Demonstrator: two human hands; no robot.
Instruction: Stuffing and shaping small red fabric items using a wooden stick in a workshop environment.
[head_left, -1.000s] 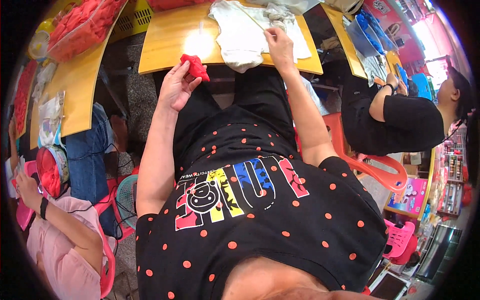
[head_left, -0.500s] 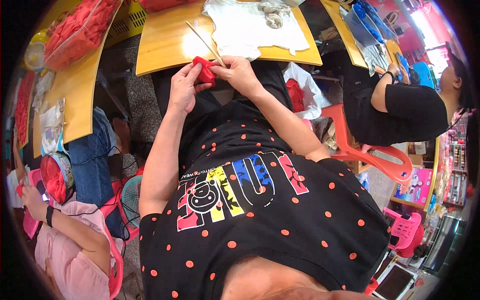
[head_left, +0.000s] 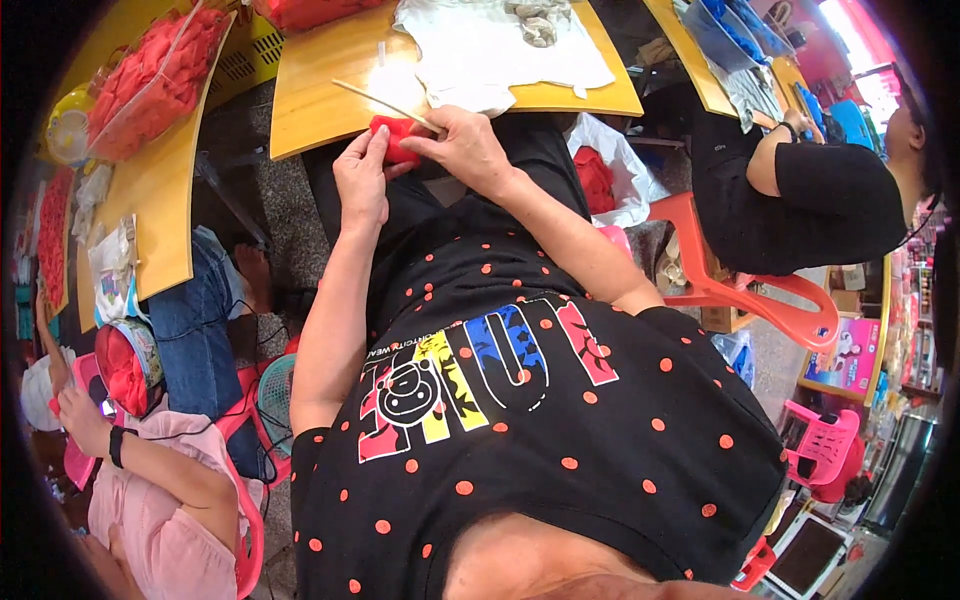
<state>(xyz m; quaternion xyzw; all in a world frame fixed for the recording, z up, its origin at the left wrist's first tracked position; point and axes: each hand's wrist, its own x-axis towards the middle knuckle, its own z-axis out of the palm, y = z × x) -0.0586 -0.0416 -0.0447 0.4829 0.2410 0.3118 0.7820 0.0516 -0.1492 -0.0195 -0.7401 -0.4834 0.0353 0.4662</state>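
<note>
A small piece of red cloth (head_left: 394,135) is pinched between the fingers of my left hand (head_left: 362,180), just off the front edge of the table. My right hand (head_left: 466,150) grips a thin wooden stick (head_left: 372,98); its far end points up and left over the tabletop. The fingers of my right hand also meet the red cloth at its right side. Whether the stick's near end touches the cloth is hidden by my right fingers.
On the wooden table (head_left: 310,90) a white cloth (head_left: 470,55) lies with a crumpled grey glove-like piece (head_left: 538,27). A white bag (head_left: 625,178) with red cloth hangs beside my right leg. People sit at both sides; a clear bin of red pieces (head_left: 160,85) stands left.
The stick has swung lower, its far end now further left. The red cloth and my left hand have shifted slightly left. My right hand still grips the stick.
</note>
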